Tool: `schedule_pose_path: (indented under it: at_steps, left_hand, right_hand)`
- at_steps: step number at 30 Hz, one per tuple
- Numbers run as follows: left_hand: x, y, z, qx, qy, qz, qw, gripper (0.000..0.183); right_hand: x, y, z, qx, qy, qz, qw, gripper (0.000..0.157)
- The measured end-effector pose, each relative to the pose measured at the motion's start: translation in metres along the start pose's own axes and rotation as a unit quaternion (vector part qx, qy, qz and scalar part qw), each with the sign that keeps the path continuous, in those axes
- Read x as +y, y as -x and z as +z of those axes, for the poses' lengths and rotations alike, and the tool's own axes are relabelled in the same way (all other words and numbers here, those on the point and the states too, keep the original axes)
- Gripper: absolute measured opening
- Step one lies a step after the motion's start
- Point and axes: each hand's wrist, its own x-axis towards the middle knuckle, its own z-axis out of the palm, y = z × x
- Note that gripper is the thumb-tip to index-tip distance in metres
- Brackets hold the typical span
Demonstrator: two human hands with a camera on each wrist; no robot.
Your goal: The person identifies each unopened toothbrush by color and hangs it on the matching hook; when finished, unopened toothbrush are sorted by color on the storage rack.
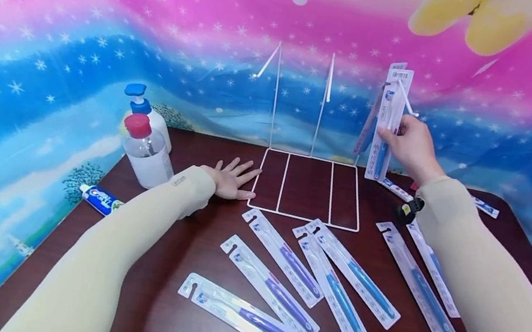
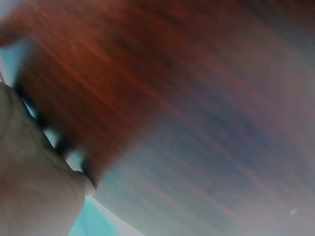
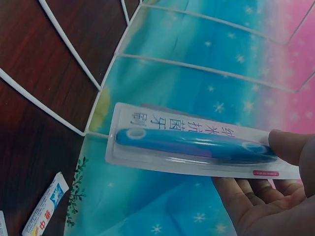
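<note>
1. Right hand [image 1: 414,144] has a blue toothbrush pack [image 1: 387,113] pinched by its edge, thumb on one side and fingers on the other; the right wrist view shows that grip nicely.
2. That pack is upright at the right-hand hook [image 1: 409,99] of the white wire rack [image 1: 302,218]; the hook pokes out in front of its upper part, though can't really tell if it goes through the hole; another pack [image 1: 368,125] hangs just behind it, mostly hidden.
3. Left hand [image 1: 232,181] is spread out on the worktop [image 1: 163,266], holding nothing, fingertips right by the left edge of the rack's base; its wrist view is mostly blurry wood.
4. The rack's other two hooks, left and middle, are bare.
5. Down front there are three purple packs [image 1: 244,319] fanned out, plus two blue ones [image 1: 354,273] overlapping at their tops; two more packs [image 1: 418,285] lie side by side near the right sleeve.
6. Off left: a red-capped bottle [image 1: 147,157], a blue-pump bottle [image 1: 160,127] behind it, and a toothpaste tube [image 1: 99,200] partly behind the left sleeve.
</note>
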Motion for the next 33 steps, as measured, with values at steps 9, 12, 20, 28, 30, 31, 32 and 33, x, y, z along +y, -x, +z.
schedule_pose_path:
  at_steps: [9, 12, 20, 28, 30, 31, 32, 33]
  left_hand:
    - [0.01, 0.005, -0.001, -0.004, -0.029, -0.01, 0.9995, 0.077]
    - [0.011, 0.006, -0.001, 0.0, -0.024, -0.007, 0.9997, 0.077]
    - [0.004, 0.0, 0.003, 0.01, 0.001, 0.006, 0.9999, 0.079]
    - [0.005, 0.003, 0.001, 0.003, -0.019, -0.012, 0.9997, 0.078]
    - [0.005, 0.004, 0.0, 0.004, -0.022, -0.011, 0.9997, 0.077]
    - [0.004, 0.002, 0.001, 0.003, -0.023, -0.014, 0.9996, 0.077]
    - [0.003, 0.002, 0.001, 0.002, -0.026, -0.015, 0.9996, 0.077]
    - [0.003, 0.002, 0.0, 0.003, -0.025, -0.014, 0.9996, 0.077]
  right_hand:
    - [0.005, -0.016, 0.0, -0.025, -0.034, 0.035, 0.998, 0.056]
    - [0.006, -0.018, -0.001, -0.027, -0.031, 0.034, 0.999, 0.055]
    - [0.007, -0.019, -0.003, -0.031, -0.016, 0.023, 0.999, 0.057]
    - [0.003, -0.019, -0.005, -0.034, 0.006, 0.016, 0.999, 0.058]
    - [0.003, -0.019, -0.006, -0.029, 0.006, 0.011, 0.999, 0.056]
    - [0.003, -0.018, -0.008, -0.026, 0.004, 0.01, 1.0, 0.055]
    - [0.003, -0.018, -0.01, -0.024, 0.007, 0.008, 1.0, 0.054]
    - [0.003, -0.016, -0.012, -0.022, 0.01, 0.005, 1.0, 0.053]
